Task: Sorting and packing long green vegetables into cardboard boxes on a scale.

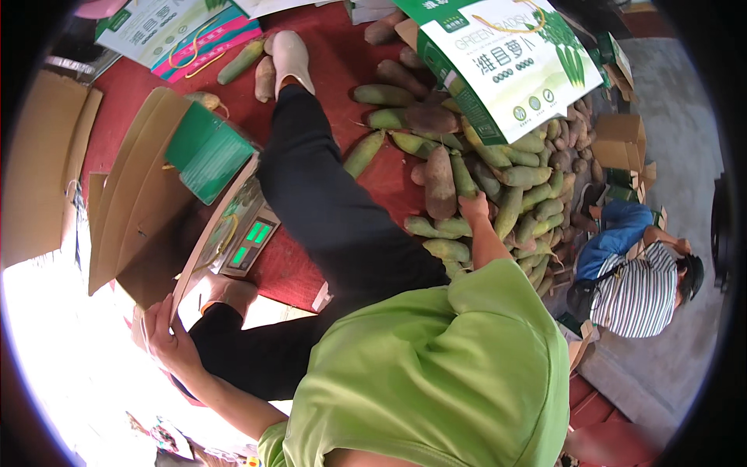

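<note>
My left hand [168, 336] grips the near edge of an open brown cardboard box [144, 210] with a green inner flap. The box rests on a flat weighing scale [247, 233] with lit green digits. My right hand [474, 208] reaches out over my black-trousered leg into a big heap of long green radishes [537, 194] on the red floor covering. Its fingers close on the end of one green radish [463, 176] beside a brownish one [440, 183]. My green shirt hides the lower arm.
A white-and-green printed carton [506, 66] stands over the heap's far side. More printed cartons [175, 31] and flat cardboard [39, 163] lie at left. A person in a striped shirt [638, 292] crouches at right beside small boxes [618, 140].
</note>
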A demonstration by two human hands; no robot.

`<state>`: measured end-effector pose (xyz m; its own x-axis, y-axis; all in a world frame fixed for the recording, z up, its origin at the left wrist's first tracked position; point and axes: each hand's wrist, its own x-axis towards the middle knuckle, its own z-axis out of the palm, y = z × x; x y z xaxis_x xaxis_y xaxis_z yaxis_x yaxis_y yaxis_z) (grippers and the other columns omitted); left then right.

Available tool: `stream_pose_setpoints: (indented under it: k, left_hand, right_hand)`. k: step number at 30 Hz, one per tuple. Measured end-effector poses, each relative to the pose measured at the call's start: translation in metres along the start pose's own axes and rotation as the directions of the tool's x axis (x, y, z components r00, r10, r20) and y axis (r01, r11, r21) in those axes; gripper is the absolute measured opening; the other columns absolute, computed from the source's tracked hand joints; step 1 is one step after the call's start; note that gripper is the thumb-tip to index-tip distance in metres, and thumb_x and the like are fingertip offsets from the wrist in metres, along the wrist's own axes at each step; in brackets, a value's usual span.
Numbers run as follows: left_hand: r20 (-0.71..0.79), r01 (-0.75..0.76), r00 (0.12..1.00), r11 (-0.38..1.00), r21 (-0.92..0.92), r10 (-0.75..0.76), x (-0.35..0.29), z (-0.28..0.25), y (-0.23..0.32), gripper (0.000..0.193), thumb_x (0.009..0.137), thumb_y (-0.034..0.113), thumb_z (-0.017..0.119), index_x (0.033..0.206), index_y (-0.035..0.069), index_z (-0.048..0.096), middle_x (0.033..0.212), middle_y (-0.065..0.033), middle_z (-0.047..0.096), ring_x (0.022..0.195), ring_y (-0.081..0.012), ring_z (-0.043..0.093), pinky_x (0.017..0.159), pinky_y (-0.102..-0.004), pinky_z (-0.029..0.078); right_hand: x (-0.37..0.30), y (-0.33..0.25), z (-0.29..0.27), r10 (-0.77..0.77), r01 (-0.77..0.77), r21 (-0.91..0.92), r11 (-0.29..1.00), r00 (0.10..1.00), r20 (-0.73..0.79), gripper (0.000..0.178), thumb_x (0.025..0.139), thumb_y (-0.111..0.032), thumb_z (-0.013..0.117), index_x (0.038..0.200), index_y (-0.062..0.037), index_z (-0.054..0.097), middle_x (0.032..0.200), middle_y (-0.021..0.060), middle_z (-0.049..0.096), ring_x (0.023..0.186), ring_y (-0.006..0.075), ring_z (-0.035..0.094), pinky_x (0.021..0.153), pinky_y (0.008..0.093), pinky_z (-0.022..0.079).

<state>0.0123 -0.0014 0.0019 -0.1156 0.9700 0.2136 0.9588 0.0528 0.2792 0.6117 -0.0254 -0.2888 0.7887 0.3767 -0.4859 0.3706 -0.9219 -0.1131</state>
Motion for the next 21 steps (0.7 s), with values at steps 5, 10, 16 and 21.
stream_pose_setpoints:
  k: [5, 10, 16, 21]
  left_hand:
    - [-0.012, -0.021, 1.000, 0.998, 0.052, 0.022, 0.001, 0.000, -0.004, 0.030, 0.068, -0.007, 0.063, 0.094, 0.004, 0.071, 0.086, -0.0095, 0.062, 0.083, -0.0272, 0.061, 0.074, -0.0351, 0.049]
    - [0.012, 0.105, 0.994, 0.993, 0.046, -0.105, -0.004, -0.002, -0.002, 0.029, 0.066, -0.001, 0.064, 0.092, 0.009, 0.071, 0.088, -0.0044, 0.062, 0.086, -0.0254, 0.061, 0.077, -0.0363, 0.049]
    - [-0.014, 0.054, 0.999, 0.993, 0.108, -0.053, 0.000, -0.006, -0.002, 0.025, 0.068, 0.005, 0.065, 0.091, 0.013, 0.071, 0.086, 0.0002, 0.060, 0.083, -0.0212, 0.060, 0.074, -0.0354, 0.049]
    - [0.013, 0.075, 0.997, 0.994, 0.085, -0.076, -0.002, -0.009, -0.005, 0.023, 0.069, 0.006, 0.067, 0.091, 0.010, 0.070, 0.088, -0.0009, 0.061, 0.085, -0.0224, 0.060, 0.074, -0.0360, 0.049]
  right_hand:
    - [0.045, 0.041, 0.011, -0.111, 0.083, 0.248, 0.965, 0.989, 0.102, 0.057, 0.070, -0.018, 0.077, 0.121, 0.0000, 0.058, 0.109, 0.0147, 0.065, 0.101, 0.0302, 0.062, 0.084, 0.0412, 0.049]
    - [0.034, 0.019, -0.020, 0.079, -0.293, 0.510, 0.809, 0.914, 0.399, 0.045, 0.078, -0.021, 0.077, 0.116, -0.0046, 0.061, 0.105, 0.0113, 0.064, 0.094, 0.0296, 0.061, 0.074, 0.0465, 0.050]
    - [0.008, 0.045, -0.061, -0.055, -0.410, 0.626, 0.663, 0.808, 0.587, 0.040, 0.086, -0.025, 0.068, 0.118, -0.0035, 0.057, 0.110, 0.0105, 0.061, 0.097, 0.0276, 0.060, 0.077, 0.0473, 0.051]
    - [-0.039, 0.016, -0.097, -0.292, -0.327, 0.645, 0.690, 0.690, 0.662, 0.050, 0.082, -0.022, 0.072, 0.125, -0.0028, 0.053, 0.113, 0.0102, 0.061, 0.101, 0.0276, 0.060, 0.081, 0.0456, 0.051]
